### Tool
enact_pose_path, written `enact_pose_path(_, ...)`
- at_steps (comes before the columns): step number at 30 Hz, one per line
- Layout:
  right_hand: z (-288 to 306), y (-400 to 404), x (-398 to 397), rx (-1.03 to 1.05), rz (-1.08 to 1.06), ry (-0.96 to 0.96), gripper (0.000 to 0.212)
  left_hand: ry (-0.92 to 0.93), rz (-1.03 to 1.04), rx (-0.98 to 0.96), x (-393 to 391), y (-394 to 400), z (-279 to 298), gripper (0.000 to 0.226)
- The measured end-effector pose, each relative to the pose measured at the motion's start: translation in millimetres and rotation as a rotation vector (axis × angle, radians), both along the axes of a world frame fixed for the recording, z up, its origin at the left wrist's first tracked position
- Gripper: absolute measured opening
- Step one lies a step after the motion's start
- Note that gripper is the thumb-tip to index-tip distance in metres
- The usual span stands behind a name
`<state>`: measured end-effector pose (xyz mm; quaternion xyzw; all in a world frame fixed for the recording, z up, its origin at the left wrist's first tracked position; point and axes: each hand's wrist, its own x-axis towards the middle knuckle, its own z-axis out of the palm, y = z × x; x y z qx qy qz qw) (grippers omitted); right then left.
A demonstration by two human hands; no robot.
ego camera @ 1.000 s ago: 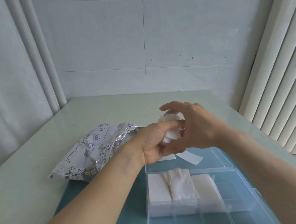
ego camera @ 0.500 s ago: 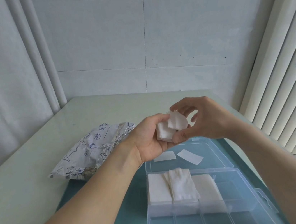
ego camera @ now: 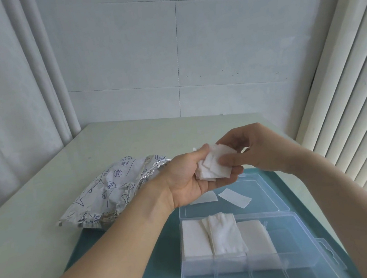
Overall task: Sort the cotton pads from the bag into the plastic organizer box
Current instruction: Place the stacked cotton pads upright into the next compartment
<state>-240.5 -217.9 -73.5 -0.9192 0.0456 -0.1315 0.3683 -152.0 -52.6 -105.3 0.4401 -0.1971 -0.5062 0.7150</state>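
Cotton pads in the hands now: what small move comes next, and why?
Probably peel one pad free with the right hand. The cotton pads sit as a loose bunch in the left hand, with the right thumb pinching the top one. The organizer box below is open, three compartments filled, the rightmost bare.

I see a small fanned stack of white square cotton pads (ego camera: 214,166) held above the clear plastic organizer box (ego camera: 307,239), whose far compartments hold more pads; the crumpled silver printed foil bag (ego camera: 105,193) lies left of the box.
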Motion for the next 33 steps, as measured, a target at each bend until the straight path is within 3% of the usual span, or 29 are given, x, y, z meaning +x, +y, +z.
enact_pose_path(3, 4.9, -1.3, -1.6, 0.052, 0.021, -0.062, 0.007, 0.016, 0.019, -0.050, 1.1, 1.3, 2.4, 0.055)
enact_pose_path(8, 22.2, -3.5, -15.5, 0.260, 0.178, -0.054, 0.019, -0.088, 0.036, -0.003, 1.2, 1.8, 3.4, 0.048)
enact_pose_path(12, 25.8, 4.4, -18.8, 0.084, 0.126, 0.151, 0.026, -0.211, -0.010, 0.085, -4.3, 2.6, 2.6, 0.039)
enact_pose_path(17, 20.7, 12.7, -13.9, -0.036, -0.010, 0.051, 0.040, -0.265, -0.013, 0.086, -4.9, 3.3, 2.3, 0.029)
enact_pose_path(26, 11.6, 19.0, -5.2, -0.053, 0.022, -0.177, 0.019, -0.138, -0.061, 0.050, -6.2, 2.5, 2.7, 0.032)
enact_pose_path(28, 15.1, 15.9, -6.5, 0.040, 0.052, -0.201, 0.018, -0.121, -0.014, 0.062, -4.3, 2.6, 2.7, 0.028)
enact_pose_path(31, 25.9, 10.1, -15.4, 0.263, 0.174, -0.122, 0.023, -0.121, 0.021, 0.058, -1.9, 1.9, 2.0, 0.028)
enact_pose_path(33, 28.9, 10.4, -18.8, 0.175, 0.171, 0.021, 0.024, -0.084, 0.012, 0.052, -3.1, 2.4, 4.2, 0.038)
